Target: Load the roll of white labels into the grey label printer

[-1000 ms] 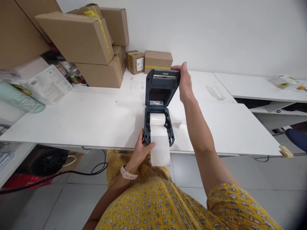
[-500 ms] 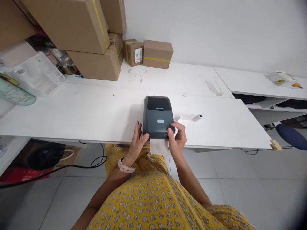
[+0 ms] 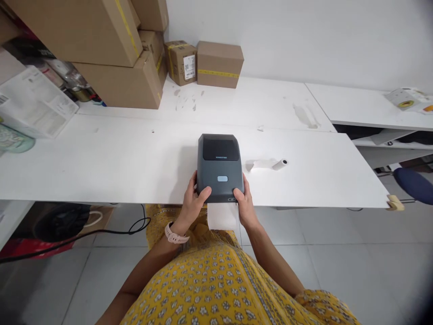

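Note:
A dark grey label printer [image 3: 220, 168] with a black window and a light blue button sits at the front edge of the white table. My left hand [image 3: 193, 201] grips its left front corner, thumb on top and fingers along the side. On the opposite corner my right hand [image 3: 246, 201] holds it the same way. A strip of white paper [image 3: 222, 216] hangs out of the printer's front, over the table edge. To the right lies a small white paper roll [image 3: 280, 164], partly unrolled.
Cardboard boxes [image 3: 111, 83] are stacked at the back left, with two smaller taped boxes [image 3: 219, 65] beside them. A white carton [image 3: 37, 101] and a green bottle [image 3: 15, 139] stand at far left. Black cable [image 3: 111, 234] runs below the table. A blue seat [image 3: 414, 185] is at right.
My right hand has shifted from pinching near the printer's right front corner to wrapping its side. My left hand has closed on the left side. More paper shows below the printer.

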Demonstrator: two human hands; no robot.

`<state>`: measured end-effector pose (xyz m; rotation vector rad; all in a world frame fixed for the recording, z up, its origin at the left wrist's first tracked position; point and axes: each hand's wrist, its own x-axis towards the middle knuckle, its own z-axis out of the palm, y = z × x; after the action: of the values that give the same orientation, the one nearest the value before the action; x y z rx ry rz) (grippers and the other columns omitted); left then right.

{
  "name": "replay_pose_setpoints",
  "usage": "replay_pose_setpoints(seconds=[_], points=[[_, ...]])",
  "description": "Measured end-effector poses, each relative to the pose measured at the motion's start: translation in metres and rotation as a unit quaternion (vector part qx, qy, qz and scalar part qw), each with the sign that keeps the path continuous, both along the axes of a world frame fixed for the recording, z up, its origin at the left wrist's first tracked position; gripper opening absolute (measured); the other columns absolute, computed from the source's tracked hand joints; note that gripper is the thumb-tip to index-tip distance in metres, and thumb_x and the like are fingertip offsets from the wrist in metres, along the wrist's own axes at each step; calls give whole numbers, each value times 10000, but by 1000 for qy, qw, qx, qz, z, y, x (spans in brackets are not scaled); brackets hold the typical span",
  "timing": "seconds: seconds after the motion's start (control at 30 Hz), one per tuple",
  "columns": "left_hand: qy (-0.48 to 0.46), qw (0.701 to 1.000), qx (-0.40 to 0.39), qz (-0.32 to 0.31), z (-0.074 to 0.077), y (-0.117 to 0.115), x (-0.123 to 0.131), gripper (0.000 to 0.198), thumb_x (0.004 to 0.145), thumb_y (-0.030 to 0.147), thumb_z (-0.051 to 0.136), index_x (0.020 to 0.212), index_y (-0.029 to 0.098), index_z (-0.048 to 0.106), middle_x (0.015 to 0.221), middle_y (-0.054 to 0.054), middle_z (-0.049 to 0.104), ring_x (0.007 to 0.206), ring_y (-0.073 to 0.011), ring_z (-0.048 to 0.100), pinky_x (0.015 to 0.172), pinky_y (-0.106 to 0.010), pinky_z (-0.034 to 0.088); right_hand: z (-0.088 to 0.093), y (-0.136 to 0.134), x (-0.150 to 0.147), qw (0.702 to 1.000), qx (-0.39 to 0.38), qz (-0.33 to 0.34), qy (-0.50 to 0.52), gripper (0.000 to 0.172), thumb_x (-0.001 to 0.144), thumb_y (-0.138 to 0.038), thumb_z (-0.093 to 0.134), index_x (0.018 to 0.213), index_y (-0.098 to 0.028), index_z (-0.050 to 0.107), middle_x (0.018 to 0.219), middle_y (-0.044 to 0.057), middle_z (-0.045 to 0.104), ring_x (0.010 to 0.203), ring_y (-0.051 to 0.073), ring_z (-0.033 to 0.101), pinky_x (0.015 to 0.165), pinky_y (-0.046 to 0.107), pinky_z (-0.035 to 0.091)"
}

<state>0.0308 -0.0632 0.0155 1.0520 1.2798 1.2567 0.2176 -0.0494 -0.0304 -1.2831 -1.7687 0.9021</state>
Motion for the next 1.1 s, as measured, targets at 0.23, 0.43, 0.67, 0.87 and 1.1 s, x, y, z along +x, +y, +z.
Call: replay_pose_setpoints(seconds=[0.23,0.43,0.67,0.87,1.1], points=[[37,999,-4,-4,-4,2,-6,782,845,544,667,1492,186,415,1499,-160,527,1315,-301,559,1071,-435,492,6,0,-8,986,-34,-105,122,694,979,-568,413,1546,-205,248,1556,199,426,1405,314,489,1101,520,484],[116,987,-103,49,-11,-54,-13,648,792,573,721,1276,164,587,1166,-123,676,918,-205,653,808,-349,526,13,-4,-5,977,-76,-83,180,775,957,-584,501,1593,-276,183,1629,150,337,1482,305,389,1152,519,426],[-134,958,-214,-133,-5,-51,14,461,687,506,828,938,124,759,876,-79,753,776,-190,652,749,-318,488,9,-2,-4,958,-101,-84,253,832,892,-597,619,1578,-329,232,1605,125,374,1453,309,426,1181,542,383],[-169,947,-241,-127,-2,-47,20,475,608,504,879,852,115,759,781,-71,741,664,-157,629,654,-278,467,16,-6,-5,972,-67,-87,206,757,956,-546,546,1588,-346,180,1598,135,380,1439,309,449,1145,577,418],[14,966,-194,-167,-6,-55,-17,442,798,598,688,759,158,675,634,1,620,549,-109,513,534,-242,383,61,-3,0,956,246,-69,-146,268,1009,-386,523,1243,-372,653,1667,-31,291,1571,357,132,1226,645,169]])
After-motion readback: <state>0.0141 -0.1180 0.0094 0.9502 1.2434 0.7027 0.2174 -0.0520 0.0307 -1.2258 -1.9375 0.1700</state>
